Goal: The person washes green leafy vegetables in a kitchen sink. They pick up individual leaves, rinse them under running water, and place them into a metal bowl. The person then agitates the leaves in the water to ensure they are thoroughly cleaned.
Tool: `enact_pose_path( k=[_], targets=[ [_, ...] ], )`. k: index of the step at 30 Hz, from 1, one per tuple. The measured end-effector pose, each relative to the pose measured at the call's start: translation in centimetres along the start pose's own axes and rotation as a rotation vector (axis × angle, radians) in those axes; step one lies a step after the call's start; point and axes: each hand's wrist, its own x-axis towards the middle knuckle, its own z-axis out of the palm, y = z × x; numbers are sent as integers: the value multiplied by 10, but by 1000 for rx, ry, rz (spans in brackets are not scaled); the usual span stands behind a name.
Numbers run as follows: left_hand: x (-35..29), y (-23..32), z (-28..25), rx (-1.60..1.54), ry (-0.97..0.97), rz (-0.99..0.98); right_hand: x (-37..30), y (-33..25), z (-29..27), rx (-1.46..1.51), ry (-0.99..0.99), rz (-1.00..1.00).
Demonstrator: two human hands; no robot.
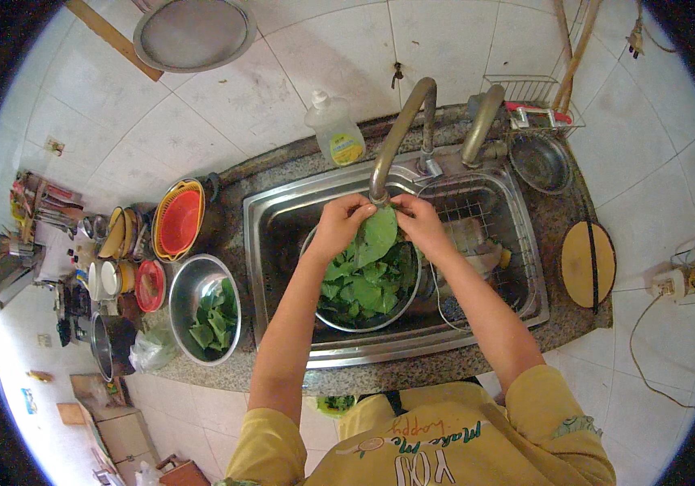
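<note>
The left hand [342, 227] and right hand [420, 225] are pinching a green leaf [377, 237], which is extending downward between them (beneath the faucet spout [379, 188]).

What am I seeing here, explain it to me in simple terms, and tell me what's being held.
There is no machine here, only a person's bare left hand and right hand. The single picture comes from the left one of two wide fisheye cameras worn on the head, looking down, so straight edges bend near the rim. Both hands hold a green leaf by the mouth of a curved tap. Below it, a metal bowl full of leaves sits in the sink. On the counter, left of the sink, stands another bowl with more leaves.
</note>
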Motion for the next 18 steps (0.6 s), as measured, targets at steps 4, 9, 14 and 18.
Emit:
enact_pose_path(
  k=[4, 9, 14, 18],
  targets=[
    [1, 2, 5, 199, 88, 74, 3, 13, -1, 68, 37, -5],
    [-3, 13, 2, 287, 48, -29, -12, -17, 0, 360, 79, 289],
    [-6, 14, 2, 113, -88, -37, -9, -7, -3, 489, 3, 161],
    [-7, 15, 0, 75, -101, -131, -9, -15, -6, 337, -105, 224]
  ],
)
